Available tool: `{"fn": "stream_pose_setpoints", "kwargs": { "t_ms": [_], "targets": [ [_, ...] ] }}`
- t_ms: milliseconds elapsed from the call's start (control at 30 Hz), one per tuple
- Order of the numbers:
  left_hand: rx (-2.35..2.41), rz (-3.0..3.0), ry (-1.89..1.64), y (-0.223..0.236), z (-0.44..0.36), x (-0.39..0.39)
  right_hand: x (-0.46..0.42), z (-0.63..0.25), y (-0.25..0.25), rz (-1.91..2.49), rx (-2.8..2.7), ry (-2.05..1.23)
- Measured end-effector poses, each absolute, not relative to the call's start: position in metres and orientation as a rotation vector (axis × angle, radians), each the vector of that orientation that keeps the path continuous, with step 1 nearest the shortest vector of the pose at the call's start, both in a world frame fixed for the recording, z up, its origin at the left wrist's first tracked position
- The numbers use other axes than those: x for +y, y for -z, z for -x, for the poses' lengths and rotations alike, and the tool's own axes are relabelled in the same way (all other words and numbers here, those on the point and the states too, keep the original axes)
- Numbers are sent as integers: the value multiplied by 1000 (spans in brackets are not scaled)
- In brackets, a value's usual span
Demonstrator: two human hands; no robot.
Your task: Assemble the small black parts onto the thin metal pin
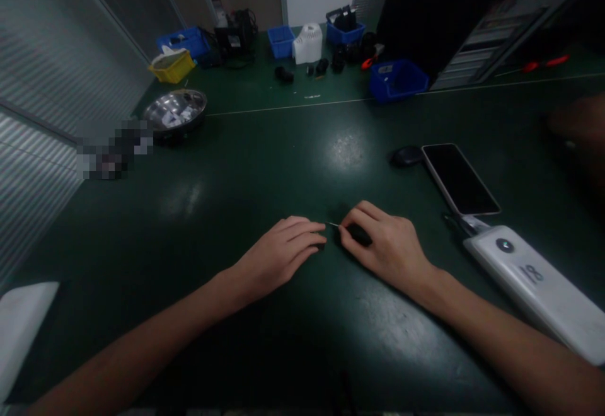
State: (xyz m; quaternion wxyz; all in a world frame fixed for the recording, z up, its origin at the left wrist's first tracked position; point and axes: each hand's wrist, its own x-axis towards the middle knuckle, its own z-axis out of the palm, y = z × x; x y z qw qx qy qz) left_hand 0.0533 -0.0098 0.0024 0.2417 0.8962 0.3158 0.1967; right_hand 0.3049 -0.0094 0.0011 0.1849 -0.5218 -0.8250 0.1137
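My right hand point(385, 239) is closed in a pinch, low over the green table point(255, 170). From between its thumb and forefinger a thin metal rod point(332, 224) points left toward my other hand. Something dark shows inside the curl of these fingers; whether it belongs to the rod, I cannot tell. My left hand point(283, 249) rests on the table with its fingers close together, over a small dark piece point(320, 246). Only an edge of that piece peeks out under the fingertips, so its kind is hidden.
To the right lie a phone point(460, 176), a black mouse-shaped object point(406, 156) and a white device point(534, 277). A metal bowl point(198, 102) with white scraps stands at left. Blue bins point(397, 91) and a yellow bin point(172, 69) line the back. Another person's blurred arm point(579, 129) is at far right.
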Motion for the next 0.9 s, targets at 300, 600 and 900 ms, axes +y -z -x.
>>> {"fn": "stream_pose_setpoints", "kwargs": {
  "t_ms": [300,600,900],
  "targets": [
    [1470,-2432,-419,-10,41,22,-9,-306,-4,1439,-2309,-404],
    [2640,-1882,-457,-10,246,23,-9,-305,-3,1456,-2297,-411],
    [2716,-1821,-513,-4,264,22,-9,-305,-4,1447,-2293,-421]
  ]
}}
